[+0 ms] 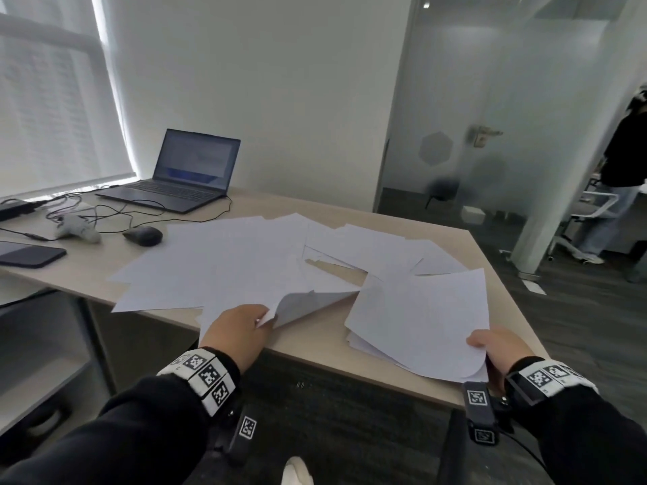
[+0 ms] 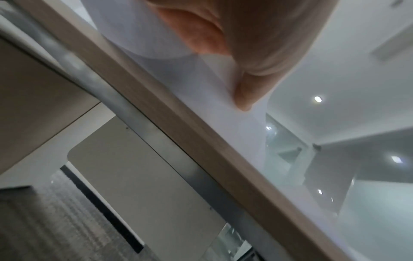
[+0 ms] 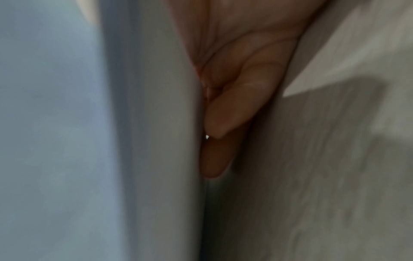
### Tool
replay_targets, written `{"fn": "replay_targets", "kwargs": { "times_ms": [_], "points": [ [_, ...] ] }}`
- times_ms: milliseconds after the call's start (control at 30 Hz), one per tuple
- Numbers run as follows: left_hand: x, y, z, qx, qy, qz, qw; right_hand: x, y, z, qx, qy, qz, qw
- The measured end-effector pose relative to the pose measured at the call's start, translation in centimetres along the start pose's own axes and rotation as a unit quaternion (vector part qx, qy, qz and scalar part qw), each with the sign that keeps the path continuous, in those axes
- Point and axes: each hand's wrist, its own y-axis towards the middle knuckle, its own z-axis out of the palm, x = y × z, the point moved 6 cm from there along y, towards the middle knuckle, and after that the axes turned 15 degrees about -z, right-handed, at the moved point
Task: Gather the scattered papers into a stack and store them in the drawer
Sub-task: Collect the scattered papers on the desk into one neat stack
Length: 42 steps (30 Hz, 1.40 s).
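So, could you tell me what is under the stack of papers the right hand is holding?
The right hand's fingers lie under the stack, above the table. Whatever else it covers is hidden.

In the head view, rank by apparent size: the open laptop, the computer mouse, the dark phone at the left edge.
As they look in that view:
1. laptop, clearly largest
2. phone
3. mouse, smallest

The frame edge crops the phone, so its lead over the mouse is less sure.
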Motion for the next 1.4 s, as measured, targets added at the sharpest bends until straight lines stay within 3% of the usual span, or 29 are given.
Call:
{"fn": "replay_targets", "kwargs": {
  "times_ms": [233,500,700,900,1100,1267,1333,1400],
  "points": [
    [-1.7,0.3,-2.3,-0.065,-0.182,-0.077,0.978,-0.1,-0.1,0.0,0.009,0.004,-0.002,1.0],
    [-6.7,-1.0,-1.1,-0.071,-0.265,0.007,0.962,2.5,-2.7,0.7,0.012,0.055,0.002,0.998],
    [-13.6,-2.8,3.5,-0.008,-0.186,0.159,0.97,3.1,-3.1,0.8,0.03,0.068,-0.018,0.997],
    [-19.1,-4.8,9.1,0.066,-0.008,0.226,0.972,3.3,-2.9,0.4,0.02,0.038,-0.034,0.998],
    [-20.5,-6.2,12.6,0.152,0.018,0.239,0.959,2.2,-2.9,0.9,0.014,0.15,0.055,0.987],
    [-19.6,-6.8,14.1,0.23,0.032,0.25,0.94,3.3,-3.1,0.9,0.04,0.114,-0.006,0.993],
    [-18.9,-6.6,13.6,0.227,0.023,0.241,0.943,3.6,-3.4,1.0,0.055,0.086,-0.025,0.994],
    [-17.9,-5.4,12.6,0.176,0.02,0.207,0.962,3.6,-3.3,1.1,0.067,0.074,-0.037,0.994]
  ]
}}
